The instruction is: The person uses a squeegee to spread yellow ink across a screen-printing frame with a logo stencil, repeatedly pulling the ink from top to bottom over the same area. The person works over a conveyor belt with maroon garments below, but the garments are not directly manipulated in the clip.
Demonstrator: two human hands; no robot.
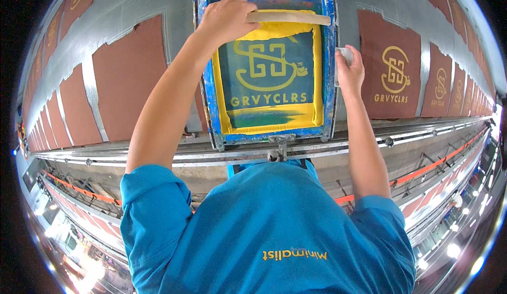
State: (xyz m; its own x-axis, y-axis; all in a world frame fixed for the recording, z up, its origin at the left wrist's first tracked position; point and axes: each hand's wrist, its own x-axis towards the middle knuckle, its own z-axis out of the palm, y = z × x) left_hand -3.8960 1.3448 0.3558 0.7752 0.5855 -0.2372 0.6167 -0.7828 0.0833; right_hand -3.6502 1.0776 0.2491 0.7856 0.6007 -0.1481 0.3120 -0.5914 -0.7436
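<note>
The person's left hand (224,22) is reaching over the far part of a blue-rimmed screen frame (328,75), its fingers (248,7) closing around the left end of a pale wooden squeegee (290,18). The squeegee is lying crosswise near the frame's far end, its other end almost meeting the right rim, and thick yellow ink (282,31) is spreading along its near side. More yellow is lining both sides of the mesh and forming a band near the closest edge, while a looping emblem with a row of lettering is showing on the mesh (227,67) between. The right hand (350,73) is standing just outside the right rim, its fingers bending around a whitish block (346,56); whether that piece is belonging to the frame, I cannot tell. The frame is resting on a long grey counter (346,8), where a plain brown cloth piece (129,80) is lying to the left and a brown cloth piece with a yellow print (391,67) to the right. A metal rail (364,138) is running along the near edge, and the person is wearing a blue shirt (274,215).
</note>
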